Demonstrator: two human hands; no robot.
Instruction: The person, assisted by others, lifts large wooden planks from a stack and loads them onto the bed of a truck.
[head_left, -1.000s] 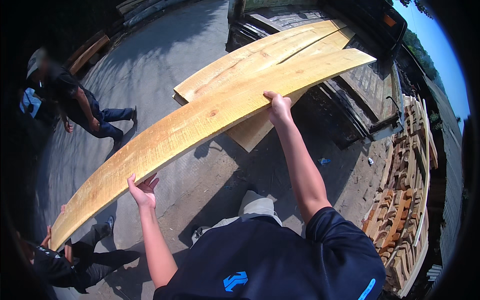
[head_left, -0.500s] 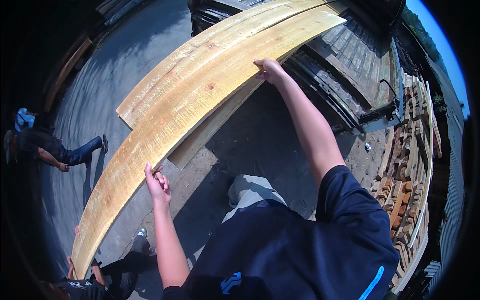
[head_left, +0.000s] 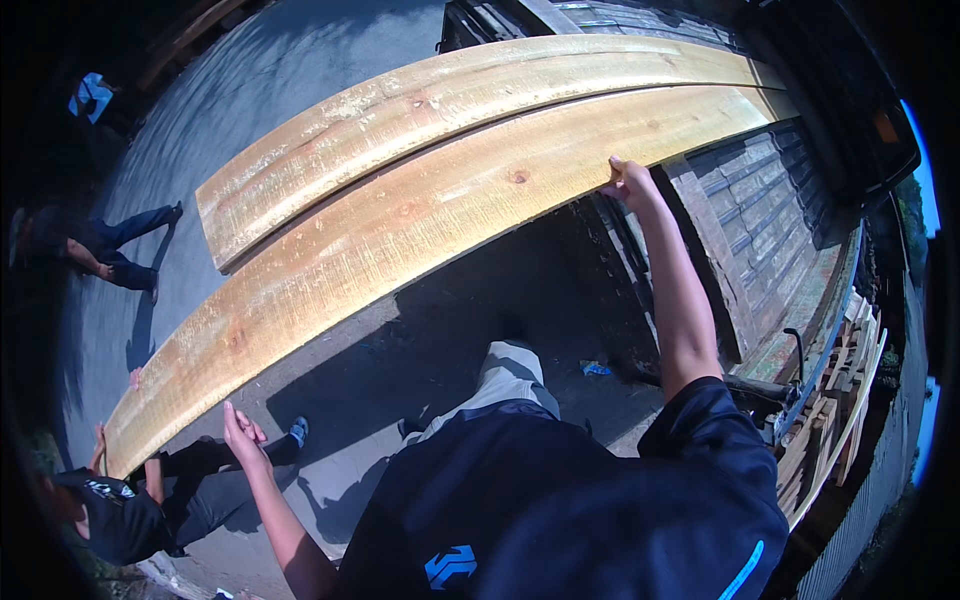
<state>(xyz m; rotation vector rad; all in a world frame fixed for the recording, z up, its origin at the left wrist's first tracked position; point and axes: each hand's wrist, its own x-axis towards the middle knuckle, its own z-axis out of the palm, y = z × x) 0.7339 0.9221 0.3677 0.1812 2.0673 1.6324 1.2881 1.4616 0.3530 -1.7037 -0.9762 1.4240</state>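
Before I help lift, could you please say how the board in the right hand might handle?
The board is probably stiff, being solid wood. Its length likely makes it heavy and awkward; a co-worker holds its left end. Its rough-looking face probably resists slipping.

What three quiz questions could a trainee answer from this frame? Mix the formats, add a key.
1. Fill in: The wearer's ___ hand grips the near plank, closer to the truck bed.
2. True or false: Nobody but the wearer is touching the near plank.
3. The mark on the wearer's dark shirt is: A) red, B) blue, C) white.

Key:
1. Right; the right hand holds its edge.
2. False; another person's hand is at its lower-left end.
3. B.
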